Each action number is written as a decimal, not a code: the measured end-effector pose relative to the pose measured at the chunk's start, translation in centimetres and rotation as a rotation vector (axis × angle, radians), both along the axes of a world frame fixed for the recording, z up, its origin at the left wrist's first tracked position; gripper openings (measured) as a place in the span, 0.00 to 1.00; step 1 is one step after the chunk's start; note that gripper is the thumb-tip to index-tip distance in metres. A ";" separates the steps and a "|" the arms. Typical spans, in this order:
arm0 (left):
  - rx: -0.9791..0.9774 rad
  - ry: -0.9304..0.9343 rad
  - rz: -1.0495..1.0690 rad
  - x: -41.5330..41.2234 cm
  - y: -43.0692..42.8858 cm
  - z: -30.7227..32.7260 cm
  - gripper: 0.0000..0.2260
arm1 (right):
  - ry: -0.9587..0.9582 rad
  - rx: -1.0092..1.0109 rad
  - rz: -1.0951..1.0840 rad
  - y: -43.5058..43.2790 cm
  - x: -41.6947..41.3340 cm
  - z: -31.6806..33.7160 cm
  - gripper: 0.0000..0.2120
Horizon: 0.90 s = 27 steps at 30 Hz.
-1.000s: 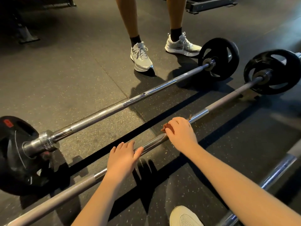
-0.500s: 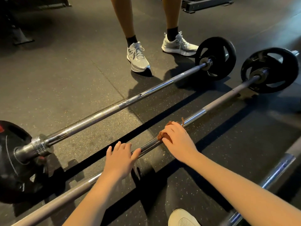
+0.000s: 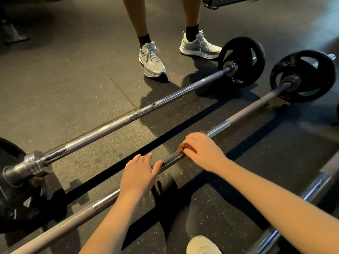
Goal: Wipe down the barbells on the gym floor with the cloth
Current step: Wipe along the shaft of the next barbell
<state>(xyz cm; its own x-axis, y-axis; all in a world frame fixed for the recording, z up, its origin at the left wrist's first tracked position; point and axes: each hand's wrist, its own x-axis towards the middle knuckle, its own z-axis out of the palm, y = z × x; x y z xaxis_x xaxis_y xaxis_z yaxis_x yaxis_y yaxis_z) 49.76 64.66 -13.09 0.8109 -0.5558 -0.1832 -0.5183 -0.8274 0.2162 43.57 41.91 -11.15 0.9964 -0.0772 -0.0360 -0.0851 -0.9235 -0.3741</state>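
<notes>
Two barbells lie side by side on the dark gym floor, running from lower left to upper right. On the near barbell (image 3: pixel 244 114), my right hand (image 3: pixel 201 151) grips a small brown cloth (image 3: pixel 181 148) wrapped on the shaft. My left hand (image 3: pixel 137 173) rests on the same shaft just left of it, fingers laid over the bar and thumb out to the right. The far barbell (image 3: pixel 113 127) lies beyond, untouched, with black plates at both ends.
Another person stands past the far barbell in grey trainers (image 3: pixel 152 59). A third bar (image 3: pixel 311 191) lies at the lower right. My own white shoe (image 3: pixel 201 245) shows at the bottom edge. Black plates (image 3: pixel 302 76) sit at the upper right.
My right hand slid the cloth a little along the near shaft, first toward the left hand, then slightly back right. The left hand stays on the bar.
</notes>
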 end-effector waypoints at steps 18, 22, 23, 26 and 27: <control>0.032 0.044 0.017 0.3 -0.1 -0.1 0.29 | -0.005 -0.072 -0.214 -0.2 0.6 -0.6 0.12; 0.040 0.047 0.025 0.1 0.0 0.0 0.29 | 0.085 -0.068 -0.158 -0.5 0.4 0.3 0.15; 0.048 0.053 0.031 0.1 -0.1 0.2 0.29 | 0.109 -0.084 -0.149 -0.6 0.5 0.5 0.16; 0.058 0.105 0.075 -0.2 -0.5 0.6 0.28 | 0.201 -0.120 -0.126 -0.5 0.5 1.3 0.18; 0.059 0.118 0.093 -0.3 -0.6 0.8 0.28 | 0.225 -0.132 -0.120 -0.6 0.6 1.5 0.18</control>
<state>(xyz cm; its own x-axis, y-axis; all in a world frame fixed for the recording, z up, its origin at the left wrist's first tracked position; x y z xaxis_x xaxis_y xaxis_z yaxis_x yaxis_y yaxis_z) 49.47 64.11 -12.32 0.8291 -0.4648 -0.3107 -0.4126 -0.8837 0.2209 44.12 41.35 -9.61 0.9478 -0.2133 -0.2371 -0.2644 -0.9412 -0.2101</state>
